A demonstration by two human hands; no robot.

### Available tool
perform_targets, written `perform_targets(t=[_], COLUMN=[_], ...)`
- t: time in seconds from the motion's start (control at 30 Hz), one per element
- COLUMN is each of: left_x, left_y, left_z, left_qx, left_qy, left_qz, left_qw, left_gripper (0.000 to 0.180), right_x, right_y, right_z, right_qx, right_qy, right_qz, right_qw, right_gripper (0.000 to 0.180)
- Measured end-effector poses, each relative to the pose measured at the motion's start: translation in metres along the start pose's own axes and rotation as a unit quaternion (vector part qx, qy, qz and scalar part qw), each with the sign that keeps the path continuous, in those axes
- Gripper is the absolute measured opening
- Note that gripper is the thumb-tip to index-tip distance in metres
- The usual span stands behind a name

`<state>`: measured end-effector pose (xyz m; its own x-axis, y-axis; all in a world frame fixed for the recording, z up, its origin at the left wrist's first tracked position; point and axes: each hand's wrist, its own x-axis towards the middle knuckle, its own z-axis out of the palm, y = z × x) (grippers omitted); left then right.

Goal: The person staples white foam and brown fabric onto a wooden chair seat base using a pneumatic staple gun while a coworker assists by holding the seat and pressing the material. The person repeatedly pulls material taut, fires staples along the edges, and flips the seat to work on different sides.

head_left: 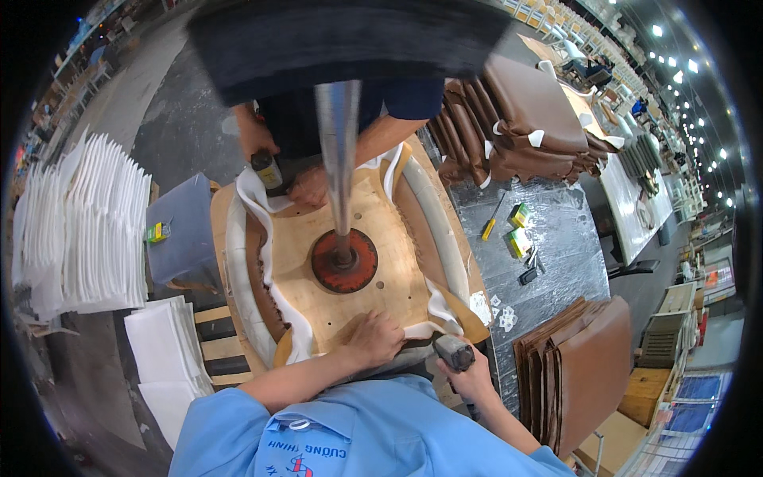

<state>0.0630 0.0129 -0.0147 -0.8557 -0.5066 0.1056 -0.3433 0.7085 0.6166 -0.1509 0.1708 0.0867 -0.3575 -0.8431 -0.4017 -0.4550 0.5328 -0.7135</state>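
Observation:
A plywood seat panel [362,215] lies underside up in a padded ring form [235,262], with white foam [298,334] and brown covering [256,254] folded up around its edges. A red round press foot [344,262] on a steel rod [339,151] bears down on its middle. My left hand [377,339] is closed at the panel's near edge, fingers curled; what they hold is hidden. My right hand [474,374] grips a dark pneumatic staple gun [454,351], its head at the near right corner beside the folded cover.
Across the panel, a co-worker's hands [308,188] hold another staple gun [266,168]. Brown cover stacks [576,366] stand at right. A yellow-handled screwdriver [492,219] and small boxes [519,241] lie on the dark table [556,274]. White foam sheets [87,222] are piled at left.

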Motion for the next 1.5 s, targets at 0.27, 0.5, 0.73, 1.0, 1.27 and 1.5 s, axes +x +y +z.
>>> perform_targets(t=[0.27, 0.5, 0.73, 1.0, 1.27, 1.5], left_x=[-0.013, -0.01, -0.002, 0.004, 0.01, 0.012], left_y=[-0.002, -0.001, -0.002, 0.002, 0.007, 0.01], left_z=[0.026, 0.033, 0.035, 0.028, 0.027, 0.034], left_qx=[-0.017, -0.012, -0.053, -0.048, -0.048, -0.051], left_qy=[0.16, 0.198, 0.208, 0.211, 0.221, 0.207], left_qz=[-0.046, -0.078, -0.09, -0.117, -0.136, -0.152], left_qw=[0.986, 0.977, 0.972, 0.969, 0.965, 0.965], left_gripper=[0.018, 0.019, 0.019, 0.018, 0.016, 0.014], right_x=[0.008, 0.042, 0.062, 0.075, 0.085, 0.091], right_y=[-0.032, -0.054, -0.074, -0.08, -0.087, -0.085], right_z=[-0.002, 0.008, 0.01, 0.01, 0.008, 0.006], right_qx=[0.085, 0.044, 0.023, 0.026, 0.009, -0.005], right_qy=[-0.103, -0.162, -0.187, -0.183, -0.179, -0.171], right_qz=[0.119, 0.108, 0.096, 0.106, 0.1, 0.104], right_qw=[0.984, 0.98, 0.977, 0.977, 0.979, 0.98], right_gripper=[0.05, 0.042, 0.039, 0.035, 0.033, 0.029])
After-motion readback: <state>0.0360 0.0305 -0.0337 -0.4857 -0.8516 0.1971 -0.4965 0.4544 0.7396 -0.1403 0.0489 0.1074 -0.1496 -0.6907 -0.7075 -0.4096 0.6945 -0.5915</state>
